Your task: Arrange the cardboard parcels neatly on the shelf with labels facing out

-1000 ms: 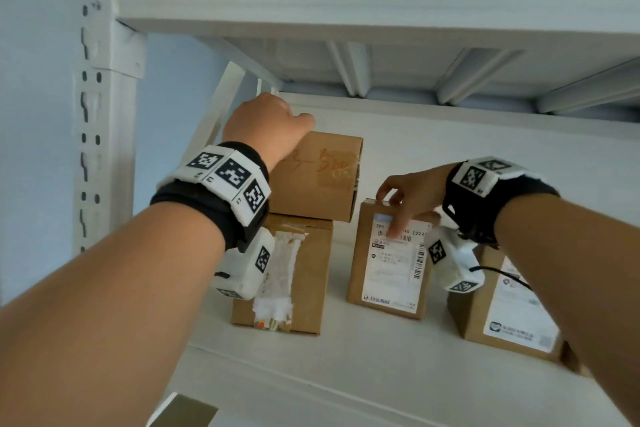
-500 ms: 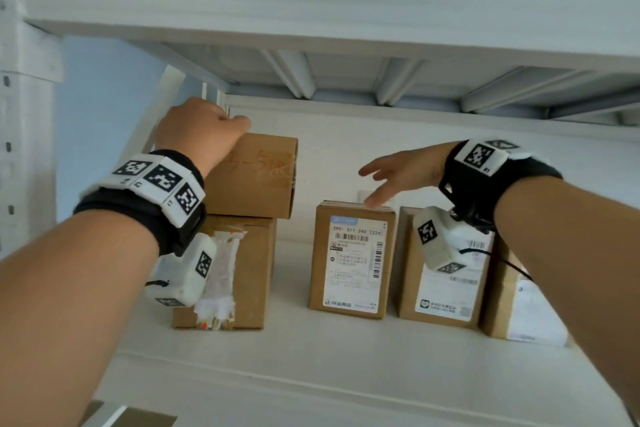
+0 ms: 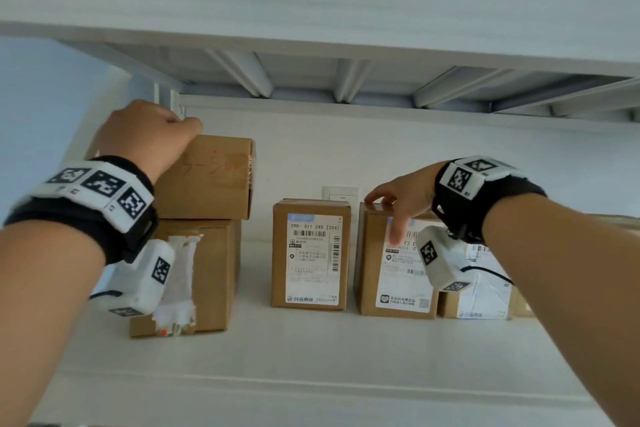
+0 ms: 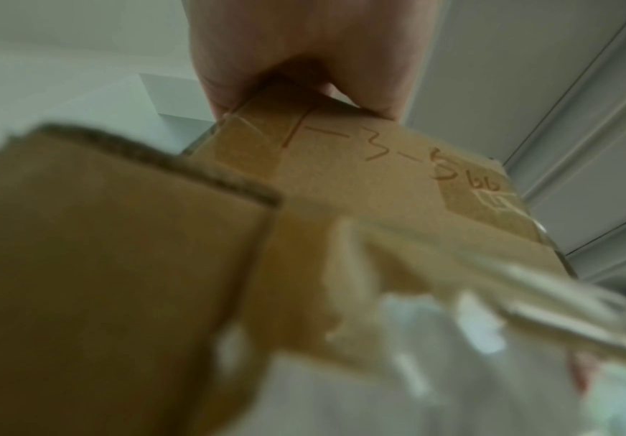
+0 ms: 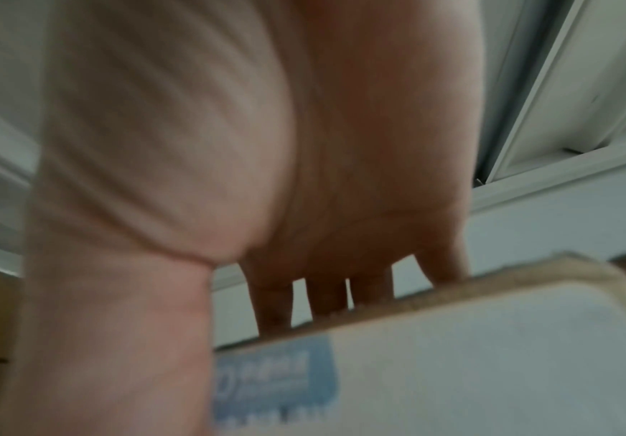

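My left hand grips the top left corner of a brown parcel with handwriting, stacked on a parcel with a torn white label. In the left wrist view the fingers curl over the handwritten parcel's far corner. A labelled parcel stands upright in the middle. My right hand rests on the parcel to its right, fingers across the top and thumb straight down its front label. The right wrist view shows these fingers passing over that parcel's top edge.
Another labelled parcel stands at the far right, partly hidden by my wrist camera. The white shelf board has bare room in front of the parcels. The upper shelf hangs close overhead. A wall socket shows behind the middle parcel.
My right hand left the middle parcel, moved right through the air and came down on the neighbouring labelled parcel. The left hand stayed on the handwritten parcel.
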Action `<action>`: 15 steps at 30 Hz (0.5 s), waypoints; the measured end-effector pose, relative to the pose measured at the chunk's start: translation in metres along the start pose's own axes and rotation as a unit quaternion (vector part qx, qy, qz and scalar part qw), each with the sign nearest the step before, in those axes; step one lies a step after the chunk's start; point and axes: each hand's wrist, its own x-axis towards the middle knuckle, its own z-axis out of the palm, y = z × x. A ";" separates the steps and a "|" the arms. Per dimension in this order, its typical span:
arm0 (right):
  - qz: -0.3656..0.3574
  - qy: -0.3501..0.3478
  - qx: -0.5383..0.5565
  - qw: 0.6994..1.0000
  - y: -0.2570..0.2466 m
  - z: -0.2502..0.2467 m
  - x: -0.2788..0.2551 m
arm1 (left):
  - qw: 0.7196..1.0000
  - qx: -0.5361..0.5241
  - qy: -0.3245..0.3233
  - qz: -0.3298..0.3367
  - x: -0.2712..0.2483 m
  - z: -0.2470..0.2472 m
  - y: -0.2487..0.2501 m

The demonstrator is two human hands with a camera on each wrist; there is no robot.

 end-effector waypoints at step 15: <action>-0.262 0.204 0.228 0.915 -0.111 -0.029 -0.028 | 0.973 -0.142 -0.064 -0.173 -0.004 -0.021 -0.002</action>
